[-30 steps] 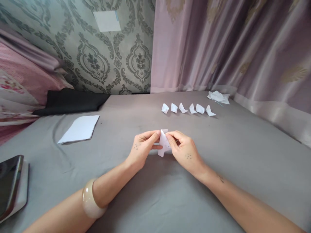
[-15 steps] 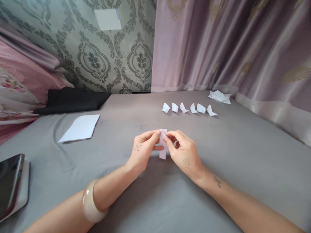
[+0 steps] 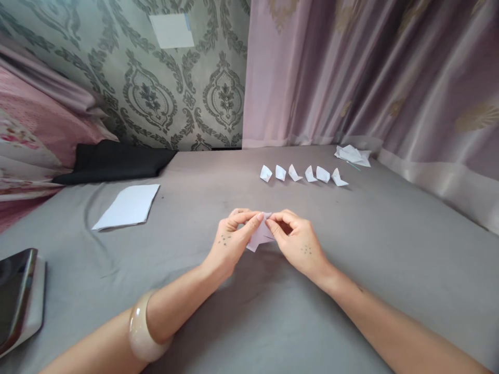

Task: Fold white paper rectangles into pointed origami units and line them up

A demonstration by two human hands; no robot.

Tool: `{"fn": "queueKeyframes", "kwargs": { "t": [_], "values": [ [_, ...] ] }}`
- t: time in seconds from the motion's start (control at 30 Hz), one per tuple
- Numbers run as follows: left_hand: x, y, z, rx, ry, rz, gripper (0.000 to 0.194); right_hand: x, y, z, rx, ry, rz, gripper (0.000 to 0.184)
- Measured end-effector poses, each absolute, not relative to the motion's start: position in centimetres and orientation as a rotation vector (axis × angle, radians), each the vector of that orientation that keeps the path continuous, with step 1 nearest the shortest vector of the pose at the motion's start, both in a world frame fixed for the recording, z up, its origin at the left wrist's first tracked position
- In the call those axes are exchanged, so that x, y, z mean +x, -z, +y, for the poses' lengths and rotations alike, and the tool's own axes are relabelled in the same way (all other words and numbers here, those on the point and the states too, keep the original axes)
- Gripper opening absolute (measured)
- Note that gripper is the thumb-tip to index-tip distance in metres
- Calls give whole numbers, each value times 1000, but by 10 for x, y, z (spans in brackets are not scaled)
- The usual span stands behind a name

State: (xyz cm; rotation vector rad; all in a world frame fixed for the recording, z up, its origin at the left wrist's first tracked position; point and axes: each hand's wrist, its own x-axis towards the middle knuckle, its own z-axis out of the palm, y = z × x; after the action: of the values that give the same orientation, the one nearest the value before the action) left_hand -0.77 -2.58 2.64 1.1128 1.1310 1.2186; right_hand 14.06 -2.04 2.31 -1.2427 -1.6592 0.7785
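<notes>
A small folded piece of paper (image 3: 259,237), pale lilac-white, is held between both hands above the grey cloth (image 3: 273,322). My left hand (image 3: 233,236) pinches its upper left part between thumb and fingers. On the other side, my right hand (image 3: 298,241) pinches the upper right part, with its thumb close to the left one. The lower part of the paper hangs spread and angled below the fingers. Its upper folds are partly hidden by the fingertips. Beyond the hands stands a row of several small folded white paper pieces (image 3: 323,174).
A stack of white paper (image 3: 127,206) lies to the left, with a black cloth (image 3: 120,160) behind it. A dark-screened device (image 3: 15,298) is at the left edge. Crumpled white papers (image 3: 353,155) lie at the far right by the purple curtain (image 3: 331,72).
The paper has gone from a narrow upright strip to a wider, spread shape tilted to the lower left. My right hand has turned slightly, and both hands still pinch the paper.
</notes>
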Motion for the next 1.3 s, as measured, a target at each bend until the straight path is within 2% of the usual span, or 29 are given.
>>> {"fn": "queueKeyframes", "kwargs": {
  "t": [0.17,0.3,0.43,0.57,1.1,1.3],
  "values": [
    [-11,-30,-22,1125,-1183,1052,16,144,-26,-21,-1254,-741,-1731,20],
    [-13,-28,-17,1036,-1203,991,15,144,-32,-19,-1261,-830,-1602,18],
    [-11,-24,-18,948,-1211,939,13,143,-37,-19,-1179,-1227,-1437,32],
    [-9,-23,-21,925,-1217,929,13,142,-35,-20,-1153,-1451,-1315,27],
    [-12,-19,-19,931,-1133,1054,14,139,-29,-24,-1220,-1342,-1180,25],
    [-12,-19,-18,923,-1130,1075,13,138,-28,-25,-1229,-1169,-1336,21]
  ]
}}
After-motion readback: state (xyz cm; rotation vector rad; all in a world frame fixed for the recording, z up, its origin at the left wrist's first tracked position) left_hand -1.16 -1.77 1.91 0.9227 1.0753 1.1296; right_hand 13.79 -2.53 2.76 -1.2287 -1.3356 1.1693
